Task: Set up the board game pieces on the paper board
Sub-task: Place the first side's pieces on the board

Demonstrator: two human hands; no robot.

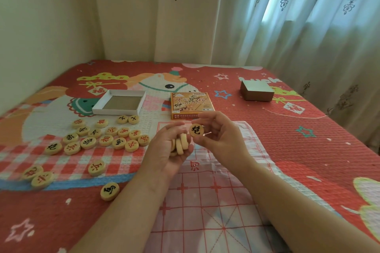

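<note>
1. Wooden discs fill the left hand (168,146) at the centre of the frame. Its fingers curl round a small stack of pieces (181,145) standing on edge in the palm.
2. The right hand (218,135) pinches a single piece (196,130) between thumb and fingertips, just right of the stack, with its black character facing me.
3. Both hands hover over the far part of the paper board (205,201), which runs from the centre to the lower edge. I see no piece on its red grid, though the arms hide part of it.
4. The loose pieces (102,137) lie left of centre on the bedspread (308,150), off the board, red and black mixed.
5. I judge the setup has barely begun, with the first black piece being read before placing.
6. Next I would lower it flat, face up, onto its proper line crossing and let go gently, as the thin sheet looks easy to shift.
</note>
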